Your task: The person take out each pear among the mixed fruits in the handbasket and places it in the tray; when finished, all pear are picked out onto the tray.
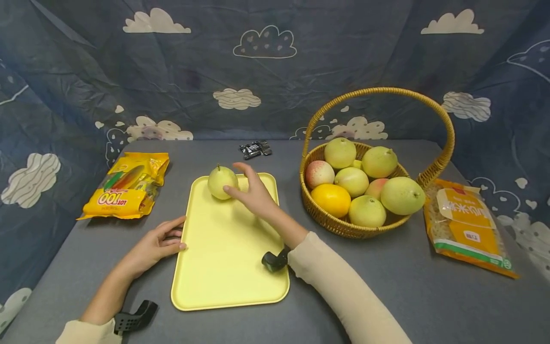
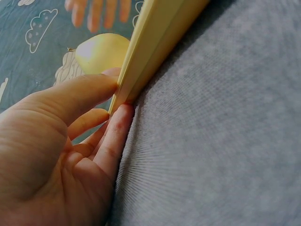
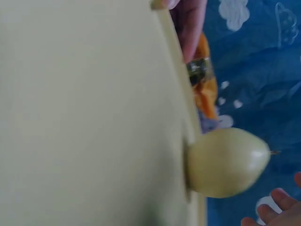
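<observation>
Head view: pear [image 1: 222, 182] touches right hand's [image 1: 253, 193] fingers [image 1: 230, 192].

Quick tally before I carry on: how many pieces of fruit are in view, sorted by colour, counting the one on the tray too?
Green-yellow pears: 6, five in the basket and one pear on the tray by the right hand
Pink peaches: 2
Orange fruit: 1
Total: 9 visible; more may be hidden underneath.

A pear [image 1: 222, 182] sits on the tray's [image 1: 227, 267] far end, with the fruit basket [image 1: 343, 224] to its right.
</observation>
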Motion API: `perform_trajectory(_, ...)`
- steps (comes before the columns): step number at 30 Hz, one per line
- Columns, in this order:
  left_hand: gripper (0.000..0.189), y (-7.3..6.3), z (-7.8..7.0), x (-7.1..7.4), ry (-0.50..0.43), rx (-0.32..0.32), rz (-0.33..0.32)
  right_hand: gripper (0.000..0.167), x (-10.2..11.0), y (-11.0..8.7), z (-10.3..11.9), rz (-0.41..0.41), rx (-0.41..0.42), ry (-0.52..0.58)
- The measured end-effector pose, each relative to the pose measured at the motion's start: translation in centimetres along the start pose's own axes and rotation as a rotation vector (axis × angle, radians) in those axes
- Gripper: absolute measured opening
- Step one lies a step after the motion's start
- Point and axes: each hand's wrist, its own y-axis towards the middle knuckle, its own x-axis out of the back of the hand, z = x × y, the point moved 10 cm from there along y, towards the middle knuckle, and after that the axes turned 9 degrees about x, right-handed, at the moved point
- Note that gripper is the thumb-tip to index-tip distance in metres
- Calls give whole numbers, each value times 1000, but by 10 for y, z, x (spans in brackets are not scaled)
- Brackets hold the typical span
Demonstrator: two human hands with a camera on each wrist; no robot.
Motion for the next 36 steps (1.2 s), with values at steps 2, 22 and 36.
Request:
perform_trajectory(2, 68, 0, 0, 0, -1, 2, -3, 60, 11, -8, 18, 4, 88, -6)
perform_trajectory(22, 67, 0, 2, 2, 16, 11, -20, 70, 172, -136, 125, -375, 702, -240)
perform_trajectory(36, 67, 0, 2, 3, 41, 7, -22, 73, 247, -175, 100, -643, 579, -358)
